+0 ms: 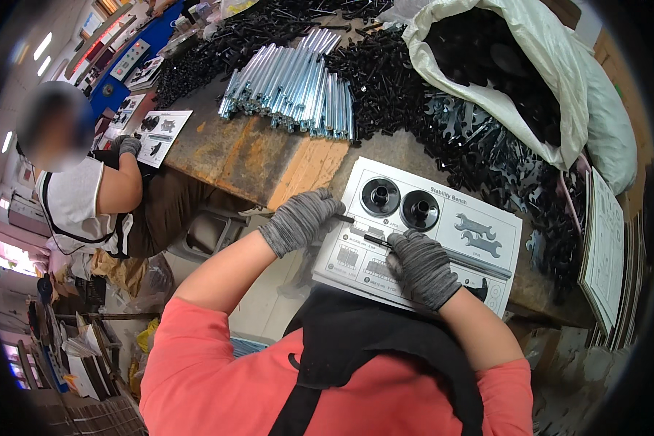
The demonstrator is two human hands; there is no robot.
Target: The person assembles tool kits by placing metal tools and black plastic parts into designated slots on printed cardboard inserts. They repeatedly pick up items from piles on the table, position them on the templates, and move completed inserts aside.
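Both my hands wear grey knit gloves over a white printed card sheet (512, 240). My left hand (303, 220) is closed at the sheet's left edge, its fingertips pinching a slim black bolt (347, 219). Closed too, my right hand (423, 270) has another black bolt (374, 240) sticking out leftward from its fingers. Above the hands, two round black flanged caps (400, 200) sit side by side on the sheet. A silvery tube (479, 264) lies across it, partly under my right hand. Two grey wrench shapes (477, 234) show near the right side; whether real or printed, I cannot tell.
Beyond the sheet are stacked silver tubes (287, 91), heaped black bolts (385, 80) and loose wrenches (479, 134). A white sack (567, 65) of black parts stands far right, above upright printed boards (603, 247). At left, a co-worker (87, 196) works over another sheet (168, 125).
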